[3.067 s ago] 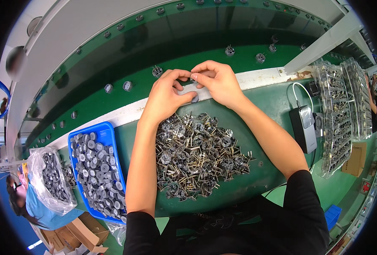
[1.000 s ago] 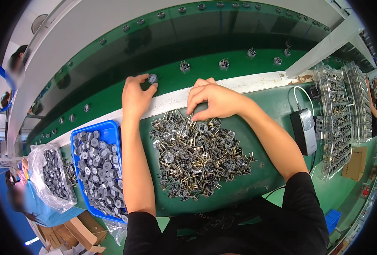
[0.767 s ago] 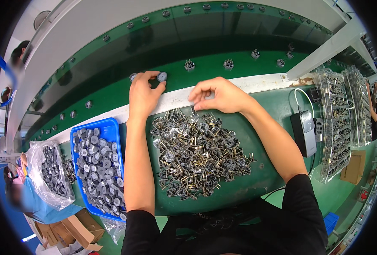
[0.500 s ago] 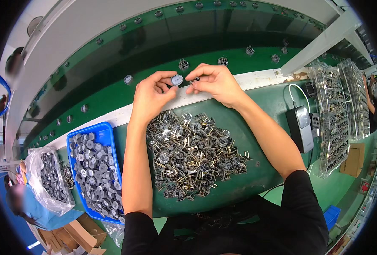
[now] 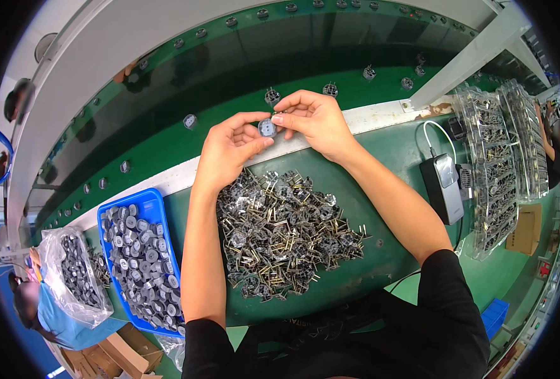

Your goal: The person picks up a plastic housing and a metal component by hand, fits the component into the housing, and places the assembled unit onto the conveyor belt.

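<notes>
Both hands (image 5: 273,129) pinching round part (image 5: 267,127)

Short black sleeves, bare forearms.

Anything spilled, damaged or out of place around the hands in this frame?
Nothing stands out. Both hands, left and right, hold one small round grey part above the loose pile of pronged metal pieces on the green table. The blue tray sits level.
</notes>
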Demonstrator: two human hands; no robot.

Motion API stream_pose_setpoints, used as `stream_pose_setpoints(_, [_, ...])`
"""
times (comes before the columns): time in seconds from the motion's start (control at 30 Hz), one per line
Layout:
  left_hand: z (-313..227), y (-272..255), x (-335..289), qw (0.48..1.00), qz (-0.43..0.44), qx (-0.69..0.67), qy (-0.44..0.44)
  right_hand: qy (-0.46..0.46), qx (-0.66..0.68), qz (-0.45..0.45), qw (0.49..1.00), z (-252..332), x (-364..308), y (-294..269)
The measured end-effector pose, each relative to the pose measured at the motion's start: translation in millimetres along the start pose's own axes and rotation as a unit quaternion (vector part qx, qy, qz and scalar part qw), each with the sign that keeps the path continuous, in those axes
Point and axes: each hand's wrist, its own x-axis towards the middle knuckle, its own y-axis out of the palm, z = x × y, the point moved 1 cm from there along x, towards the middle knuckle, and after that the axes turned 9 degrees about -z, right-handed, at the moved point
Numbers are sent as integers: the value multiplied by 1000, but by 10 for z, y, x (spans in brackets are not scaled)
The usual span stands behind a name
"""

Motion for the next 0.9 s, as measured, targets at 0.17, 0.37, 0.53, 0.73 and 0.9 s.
stream_pose_setpoints(0.17, [-2,67,9,989,-87,90,75,-1,-63,-37,997,40,-54,63])
stream_pose_setpoints(0.37, [-36,113,5,969,-147,170,105,-146,-144,-36,978,37,-144,180])
stream_pose_setpoints(0.53, [-55,143,-7,969,-147,167,106,-245,-204,-43,947,-2,-161,202])
stream_pose_setpoints(0.73, [-27,151,-7,973,-147,145,105,-249,-219,-44,943,-25,-154,204])
stream_pose_setpoints(0.9, [-61,165,4,991,-71,-102,53,-282,-237,-26,929,-4,-116,135])
